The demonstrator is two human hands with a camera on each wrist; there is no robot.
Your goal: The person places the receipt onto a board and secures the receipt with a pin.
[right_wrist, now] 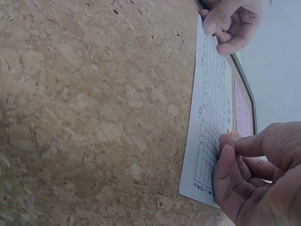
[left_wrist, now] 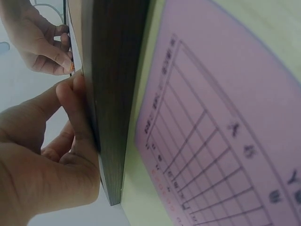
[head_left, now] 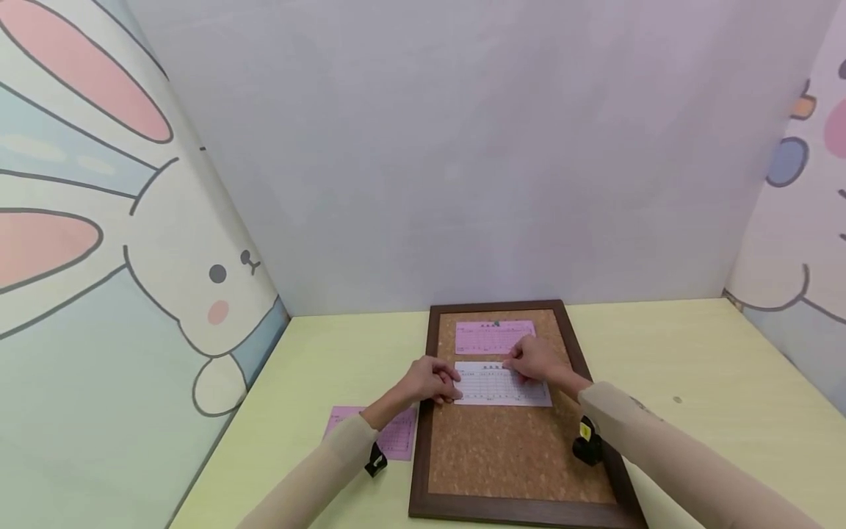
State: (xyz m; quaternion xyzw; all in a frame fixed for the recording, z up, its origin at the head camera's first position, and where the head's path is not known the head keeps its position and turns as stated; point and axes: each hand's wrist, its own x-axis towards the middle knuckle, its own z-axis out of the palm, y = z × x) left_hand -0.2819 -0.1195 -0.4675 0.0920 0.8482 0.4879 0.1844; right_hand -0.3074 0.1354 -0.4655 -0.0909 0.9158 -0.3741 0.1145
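Note:
A white printed form [head_left: 474, 389] lies on the cork board [head_left: 515, 455], below a pink form [head_left: 482, 339] that is held at its top by a small green pin [head_left: 497, 323]. At the white form's left edge my left hand [head_left: 428, 378] pinches the paper between thumb and fingers. My right hand [head_left: 534, 360] is at the form's upper edge, pinching a small orange push pin [right_wrist: 233, 133] against it. Its fingers mostly cover the pin, so its tip is hidden. Below the fingers, the right wrist view shows the form's printed grid.
A dark wooden frame [head_left: 423, 455] borders the board, which lies on a pale yellow table [head_left: 700, 360]. Left of the board, partly beneath my left forearm, is another pink form [head_left: 399, 437]. A small flat spot [head_left: 677, 400] shows on the table at right.

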